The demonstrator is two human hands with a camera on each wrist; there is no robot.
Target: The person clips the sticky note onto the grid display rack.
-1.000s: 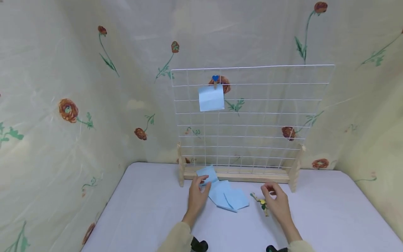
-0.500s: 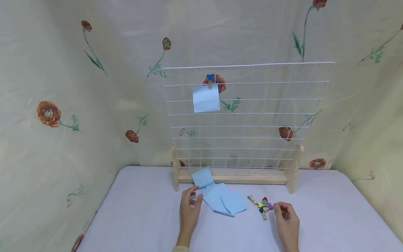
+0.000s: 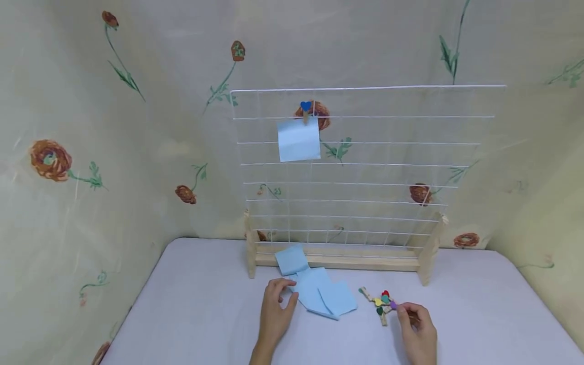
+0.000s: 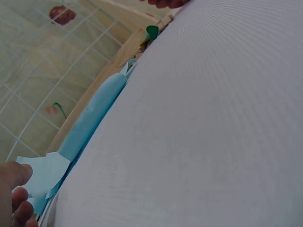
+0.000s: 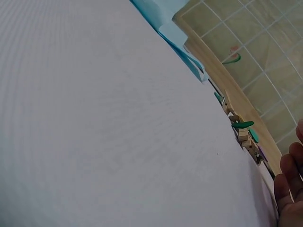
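Several light blue paper sheets (image 3: 312, 289) lie overlapping on the table. My left hand (image 3: 276, 309) is at their left edge, fingers loosely bent, thumb and forefinger apart; in the left wrist view its thumb (image 4: 19, 174) is beside the paper (image 4: 45, 175). To the right lie several small wooden clothespins (image 3: 382, 318) with coloured hearts. Thumb and forefinger of my right hand (image 3: 417, 329) come together at the clothespin with the purple heart (image 3: 393, 305), pinching its end. In the right wrist view the remaining fingers (image 5: 289, 165) are bent, and the pinch itself is out of sight.
A white wire grid (image 3: 365, 183) stands in a wooden base (image 3: 347, 259) at the back of the table. A blue sheet (image 3: 298, 141) hangs near its top left from a clothespin with a blue heart (image 3: 305, 106). A flowered cloth (image 3: 137, 203) surrounds the white table (image 3: 201, 284).
My right hand has come down and right from above the clothespins to the purple one, uncovering the others. My left hand has drawn back from the top blue sheet toward the table's front.
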